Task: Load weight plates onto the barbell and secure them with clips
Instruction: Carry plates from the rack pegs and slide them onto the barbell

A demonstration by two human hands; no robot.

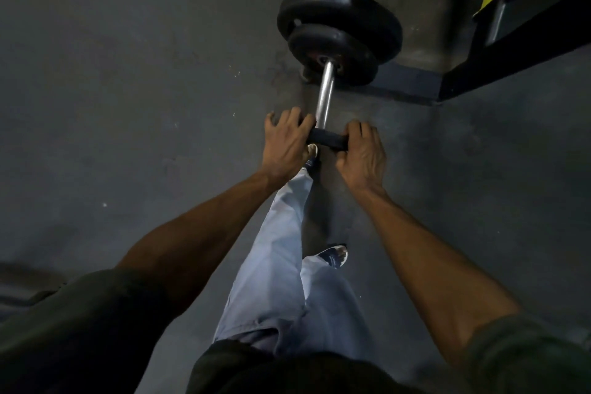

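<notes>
Both hands, left [284,144] and right [361,153], grip a small plate [327,139] at the bar [325,94] end. 2 plates [339,38] sit further on. Next it probably needs pushing up to them.

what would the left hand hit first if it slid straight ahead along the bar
Probably the smaller weight plate on the chrome barbell sleeve. The left hand points that way and the sleeve between looks bare, though depth is unclear.

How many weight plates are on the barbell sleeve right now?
2 already loaded: a large plate farthest in, and a smaller plate against it. A third black plate, seen edge-on, is in both hands at the sleeve's tip. More could be hidden behind.
</notes>
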